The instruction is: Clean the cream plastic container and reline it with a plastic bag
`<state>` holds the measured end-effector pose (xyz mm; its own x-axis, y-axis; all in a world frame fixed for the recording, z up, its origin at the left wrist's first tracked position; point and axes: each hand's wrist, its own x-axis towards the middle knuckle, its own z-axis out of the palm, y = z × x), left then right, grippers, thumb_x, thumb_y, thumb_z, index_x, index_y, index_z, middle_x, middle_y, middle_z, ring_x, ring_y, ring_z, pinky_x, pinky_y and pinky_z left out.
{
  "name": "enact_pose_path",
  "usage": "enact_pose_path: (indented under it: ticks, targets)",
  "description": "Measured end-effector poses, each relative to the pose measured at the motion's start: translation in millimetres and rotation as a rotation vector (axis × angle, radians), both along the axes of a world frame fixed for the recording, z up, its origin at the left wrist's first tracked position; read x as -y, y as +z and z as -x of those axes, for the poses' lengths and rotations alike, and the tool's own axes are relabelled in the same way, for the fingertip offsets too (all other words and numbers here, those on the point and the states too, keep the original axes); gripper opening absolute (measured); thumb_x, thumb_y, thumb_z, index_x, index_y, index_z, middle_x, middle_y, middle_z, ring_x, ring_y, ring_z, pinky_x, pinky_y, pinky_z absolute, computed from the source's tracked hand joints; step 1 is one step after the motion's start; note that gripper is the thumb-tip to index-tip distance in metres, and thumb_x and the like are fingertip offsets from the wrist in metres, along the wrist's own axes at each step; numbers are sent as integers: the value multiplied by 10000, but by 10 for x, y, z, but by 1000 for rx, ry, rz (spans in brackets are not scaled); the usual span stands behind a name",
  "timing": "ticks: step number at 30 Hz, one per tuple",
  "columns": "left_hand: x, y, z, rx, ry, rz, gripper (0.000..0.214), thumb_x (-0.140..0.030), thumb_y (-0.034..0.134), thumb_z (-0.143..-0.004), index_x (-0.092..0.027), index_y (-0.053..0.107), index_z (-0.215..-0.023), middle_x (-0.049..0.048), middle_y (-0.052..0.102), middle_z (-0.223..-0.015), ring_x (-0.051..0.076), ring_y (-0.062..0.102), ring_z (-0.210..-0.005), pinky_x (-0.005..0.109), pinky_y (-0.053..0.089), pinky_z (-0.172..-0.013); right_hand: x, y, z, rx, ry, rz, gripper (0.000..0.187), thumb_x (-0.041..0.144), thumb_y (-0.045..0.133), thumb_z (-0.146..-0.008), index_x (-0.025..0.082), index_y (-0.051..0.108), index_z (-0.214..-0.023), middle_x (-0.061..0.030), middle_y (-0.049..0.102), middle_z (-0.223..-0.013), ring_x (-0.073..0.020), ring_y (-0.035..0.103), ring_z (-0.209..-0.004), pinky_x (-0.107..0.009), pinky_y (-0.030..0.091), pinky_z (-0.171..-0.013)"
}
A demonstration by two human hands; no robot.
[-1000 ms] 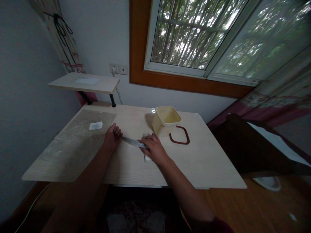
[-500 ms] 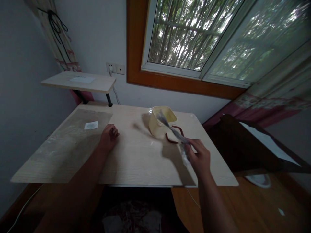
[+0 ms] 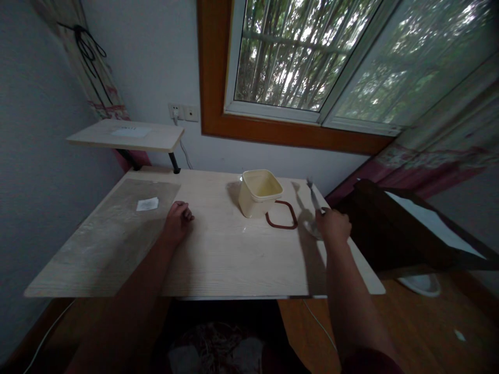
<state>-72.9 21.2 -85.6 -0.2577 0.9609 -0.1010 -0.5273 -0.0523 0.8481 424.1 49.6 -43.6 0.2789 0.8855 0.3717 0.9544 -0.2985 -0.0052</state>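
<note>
My right hand (image 3: 333, 226) is closed around what looks like a metal fork (image 3: 314, 196), its tined end pointing up and away over the right part of the table. Some clear plastic (image 3: 312, 228) hangs below my fingers. To the left of that hand stands a cream square tub (image 3: 251, 203), open at the top. A reddish-brown rounded-square ring (image 3: 283, 227) lies flat beside the tub. My left hand (image 3: 179, 217) rests on the table with its fingers curled in and nothing visible in them, near the edge of a clear plastic sheet (image 3: 113, 228).
The pale wooden table (image 3: 234, 265) carries a small white paper (image 3: 147, 203) on the sheet. A raised shelf (image 3: 128, 136) stands at the back left. Beyond the table's right edge is a dark brown piece of furniture (image 3: 409, 234).
My right hand has swung right with the fork, away from the tub, and the fork now points more upright. My left hand has stayed nearly in place.
</note>
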Motion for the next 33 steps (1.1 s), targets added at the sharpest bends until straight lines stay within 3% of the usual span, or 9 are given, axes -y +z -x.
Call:
enact_pose_path:
  ticks: [4,11,18,21,25,29,33]
  targets:
    - [0,-13,1,-12,-13,-10,241,-265,714,-768,-225,481,-813,-80,438,-573,90,454,-512,222,442,-547,-38,-128,147,-25,37,-75,456,389,496,-951,109,676,-1262,-237,690,-1101,-318,619,-976,-420,453,-827]
    - [-27,-60,4,-48,-33,-1,223,-276,709,-771,-222,495,-799,-73,450,-580,93,456,-515,227,465,-556,148,-106,415,-59,255,-272,374,308,452,-964,126,687,-1192,-182,685,-1055,-295,583,-982,-439,409,-918]
    - [-23,-41,-19,-88,-37,12,200,-283,702,-775,-216,514,-774,-65,445,-579,97,455,-514,226,464,-552,467,-117,897,-188,613,-72,361,375,445,-1005,175,745,-1011,-111,732,-943,-227,665,-842,-319,467,-753]
    - [-9,-36,-35,-108,-51,14,200,-292,709,-772,-212,526,-767,-59,450,-580,99,461,-519,227,466,-557,589,-146,1180,-213,783,23,339,342,458,-1003,177,753,-979,-92,727,-862,-210,666,-800,-306,476,-735]
    - [-3,-56,-38,-138,-67,-16,181,-302,712,-773,-207,558,-778,-54,462,-585,102,473,-534,229,469,-565,659,-165,1571,-278,993,90,266,298,507,-987,187,741,-1046,-83,737,-934,-208,666,-862,-321,498,-801]
    - [-11,-80,-32,-183,-36,2,164,-311,709,-765,-205,588,-799,-43,506,-623,101,489,-543,230,465,-563,586,-202,1897,-360,1114,120,275,283,512,-997,220,703,-1184,-76,734,-1086,-208,653,-986,-348,498,-896]
    - [-16,-82,-43,-213,-15,1,167,-311,721,-749,-200,616,-815,-39,512,-647,96,488,-557,223,459,-570,490,-326,2094,-368,1153,79,268,263,511,-996,212,707,-1171,-86,727,-1060,-211,636,-968,-366,498,-904]
